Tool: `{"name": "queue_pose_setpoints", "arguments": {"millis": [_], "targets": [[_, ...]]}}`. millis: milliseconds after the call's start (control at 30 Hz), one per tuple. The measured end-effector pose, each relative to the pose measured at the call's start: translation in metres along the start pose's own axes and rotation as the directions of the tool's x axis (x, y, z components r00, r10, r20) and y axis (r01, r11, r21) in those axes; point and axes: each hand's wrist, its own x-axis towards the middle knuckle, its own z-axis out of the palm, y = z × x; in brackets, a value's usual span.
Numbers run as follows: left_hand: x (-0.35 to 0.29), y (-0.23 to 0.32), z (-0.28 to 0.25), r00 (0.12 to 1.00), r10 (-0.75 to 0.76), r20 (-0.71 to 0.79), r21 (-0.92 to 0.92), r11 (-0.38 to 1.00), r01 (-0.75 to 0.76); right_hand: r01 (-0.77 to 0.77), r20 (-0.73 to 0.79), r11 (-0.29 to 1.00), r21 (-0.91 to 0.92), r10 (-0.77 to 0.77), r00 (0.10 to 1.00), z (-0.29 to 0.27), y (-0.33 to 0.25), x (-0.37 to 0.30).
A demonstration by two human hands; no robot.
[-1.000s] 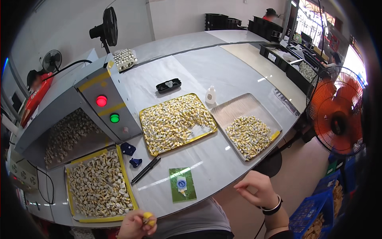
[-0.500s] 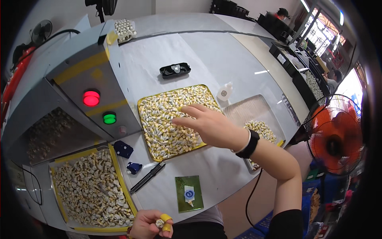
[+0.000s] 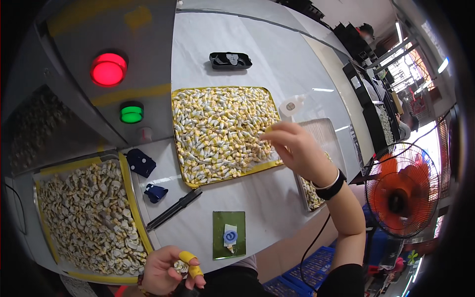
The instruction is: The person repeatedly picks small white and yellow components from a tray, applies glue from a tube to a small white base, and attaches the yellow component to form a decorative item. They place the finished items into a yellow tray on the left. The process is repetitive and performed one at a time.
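Observation:
My left hand, with yellow wraps on two fingers, is closed on a small whitish ridged piece at the lower edge. My right hand hangs over the right side of a yellow-edged tray filled with small white-and-yellow cone-shaped pieces. Its thumb and fingertips are drawn together; whether something is between them is hidden. In front of me lies a green plate bearing a white pad with a blue spiral mark and a small pointed tip.
At left, another tray holds many whitish pieces beside a grey machine with red and green lights. Around lie a black pen-like tool, dark blue cloth pieces, a black case, a white bottle and an orange fan.
My right hand has moved right, from the middle of the cone pieces to the tray's right side. The left hand still holds its small piece. The whole view has shifted.

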Motion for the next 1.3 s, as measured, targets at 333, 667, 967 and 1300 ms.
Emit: {"name": "queue_pose_setpoints", "arguments": {"millis": [333,667,967,1300], "targets": [[-0.008,-0.016,-0.028,1.0,0.025,-0.001,-0.116,0.993,-0.025,-0.081,-0.028,0.997,0.015,0.082,0.996,0.019,0.01,0.013],[-0.004,-0.012,-0.017,0.998,0.059,0.002,-0.13,0.99,-0.058,-0.097,-0.065,0.995,0.029,0.099,0.993,0.014,-0.001,-0.008],[-0.004,-0.011,-0.015,0.998,0.062,-0.008,-0.1,0.993,-0.062,-0.047,0.024,0.998,-0.048,0.048,0.999,0.01,-0.008,-0.009],[-0.002,-0.01,-0.017,0.995,0.096,0.028,-0.088,0.992,-0.093,0.133,0.067,0.984,-0.121,-0.126,0.99,0.023,-0.003,0.006]]}}
